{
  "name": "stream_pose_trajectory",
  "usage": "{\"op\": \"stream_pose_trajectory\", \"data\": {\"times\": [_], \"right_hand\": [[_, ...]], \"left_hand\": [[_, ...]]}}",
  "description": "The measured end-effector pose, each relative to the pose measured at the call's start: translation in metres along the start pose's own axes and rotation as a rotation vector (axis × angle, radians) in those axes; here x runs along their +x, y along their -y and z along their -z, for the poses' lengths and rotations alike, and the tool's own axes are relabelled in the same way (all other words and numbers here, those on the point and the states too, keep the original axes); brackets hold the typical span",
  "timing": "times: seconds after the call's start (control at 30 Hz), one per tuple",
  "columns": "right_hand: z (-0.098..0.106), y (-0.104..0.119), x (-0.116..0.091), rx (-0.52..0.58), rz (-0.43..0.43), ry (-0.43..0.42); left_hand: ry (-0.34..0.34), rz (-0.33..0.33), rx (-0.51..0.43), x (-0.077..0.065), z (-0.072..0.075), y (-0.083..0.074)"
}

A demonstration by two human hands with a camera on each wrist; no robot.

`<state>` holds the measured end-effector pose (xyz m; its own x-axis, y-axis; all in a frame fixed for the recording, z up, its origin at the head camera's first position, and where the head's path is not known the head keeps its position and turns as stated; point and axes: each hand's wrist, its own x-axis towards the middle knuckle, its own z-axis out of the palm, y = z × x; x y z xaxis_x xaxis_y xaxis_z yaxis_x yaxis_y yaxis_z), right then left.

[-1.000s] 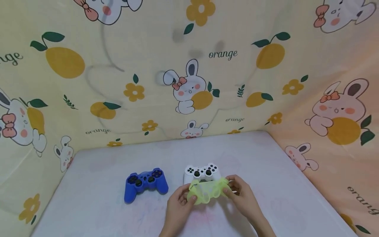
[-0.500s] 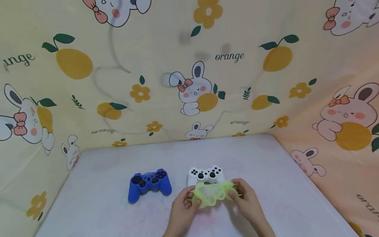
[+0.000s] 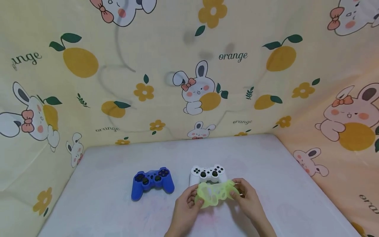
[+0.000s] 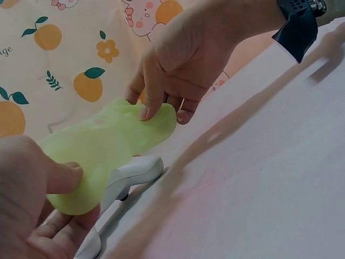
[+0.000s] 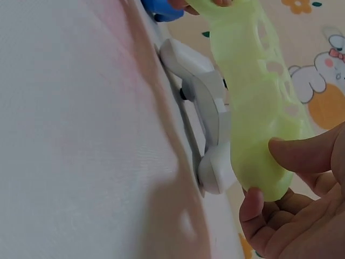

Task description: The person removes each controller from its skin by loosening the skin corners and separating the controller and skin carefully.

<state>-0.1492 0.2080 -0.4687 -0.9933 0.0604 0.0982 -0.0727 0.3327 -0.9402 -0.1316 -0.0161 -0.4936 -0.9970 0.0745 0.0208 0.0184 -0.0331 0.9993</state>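
A translucent yellow-green silicone controller cover (image 3: 217,194) is held up off the table between both hands. My left hand (image 3: 186,207) pinches its left grip end, thumb on the near side. At the opposite end, my right hand (image 3: 250,202) pinches the right grip, thumb in front and fingers behind. Just beyond the cover, a white game controller (image 3: 208,171) lies face up on the table, its handles partly hidden by the cover. Both wrist views show the limp cover (image 5: 253,97) apart from the white controller (image 4: 135,171) below it. Openings run along one side of the cover.
A blue game controller (image 3: 152,182) lies to the left of the white one. The pale tabletop (image 3: 112,210) is bounded at the back and sides by a hanging cloth (image 3: 165,42) printed with rabbits and oranges. A dark band (image 4: 296,27) circles the right wrist.
The head view has turned a little to the left, so the whole scene sits further right. Both hands keep their pinch on the cover, which has shifted slightly right relative to the white controller.
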Motion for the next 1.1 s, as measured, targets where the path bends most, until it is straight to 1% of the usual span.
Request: {"op": "stream_pose_trajectory", "data": {"times": [0.17, 0.33, 0.43, 0.53, 0.63, 0.77, 0.9, 1.03, 1.1], "right_hand": [[-0.001, -0.002, -0.002, 0.021, 0.014, 0.004], [-0.001, -0.004, -0.002, 0.042, 0.026, 0.000], [0.000, -0.005, -0.001, 0.086, 0.038, 0.005], [0.002, -0.005, 0.000, 0.137, 0.041, 0.019], [0.004, -0.004, 0.001, 0.187, 0.010, 0.035], [0.005, 0.001, 0.002, 0.242, -0.072, 0.024], [0.004, 0.005, 0.002, 0.262, -0.139, 0.029], [0.005, 0.005, 0.000, 0.273, -0.173, 0.063], [0.006, 0.005, -0.001, 0.282, -0.180, 0.076]], "left_hand": [[-0.032, -0.031, 0.001, -0.003, -0.001, 0.001], [-0.040, -0.079, -0.045, -0.004, -0.002, 0.003], [-0.064, -0.094, -0.033, -0.004, -0.001, 0.003], [-0.090, -0.091, -0.022, -0.003, 0.000, 0.004], [-0.114, -0.090, -0.039, -0.002, 0.001, 0.003], [-0.138, -0.075, -0.071, -0.001, 0.004, 0.000], [-0.164, -0.050, -0.113, 0.000, 0.006, -0.001], [-0.194, -0.030, -0.138, 0.000, 0.008, -0.002], [-0.213, -0.017, -0.126, 0.000, 0.008, -0.002]]}}
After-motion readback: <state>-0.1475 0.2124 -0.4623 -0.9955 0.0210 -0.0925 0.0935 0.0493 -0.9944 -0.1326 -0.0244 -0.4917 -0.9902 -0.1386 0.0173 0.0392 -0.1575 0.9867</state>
